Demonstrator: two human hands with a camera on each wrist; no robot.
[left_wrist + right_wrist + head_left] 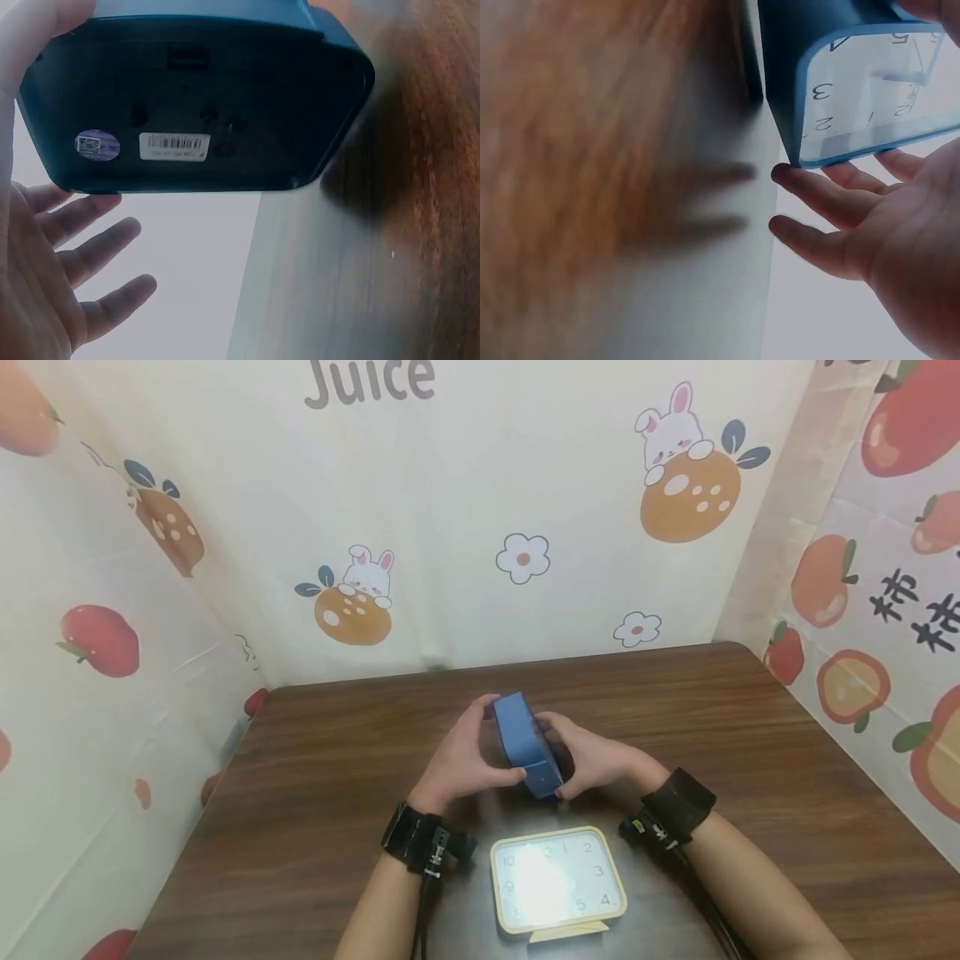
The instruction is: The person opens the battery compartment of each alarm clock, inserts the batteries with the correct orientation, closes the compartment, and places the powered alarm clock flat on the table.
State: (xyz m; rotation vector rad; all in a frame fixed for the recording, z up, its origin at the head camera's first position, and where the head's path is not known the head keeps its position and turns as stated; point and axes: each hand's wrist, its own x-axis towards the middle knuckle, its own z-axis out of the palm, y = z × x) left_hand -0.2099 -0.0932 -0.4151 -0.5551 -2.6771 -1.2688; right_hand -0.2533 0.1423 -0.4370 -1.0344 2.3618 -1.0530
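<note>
A blue clock (pixel 520 735) is held between both hands, tilted over the table. My left hand (pixel 463 762) grips it from the left, thumb at the near edge and fingers at the far edge. From the other side my right hand (pixel 598 755) pinches it between thumb and fingertips. In the left wrist view its dark back (pixel 247 97) carries a barcode label (pixel 175 147) and a round purple sticker (pixel 97 145). The right wrist view has its white numbered face (pixel 862 94). Below the hands a yellow-framed clock (pixel 555 881) lies face up, glare over its dial.
The brown wood-grain table (pixel 337 760) is bordered at the back and sides by a white curtain (pixel 450 485) printed with fruit, rabbits and flowers. Black straps with small cameras (pixel 667 810) and cables are on both wrists, on either side of the yellow clock.
</note>
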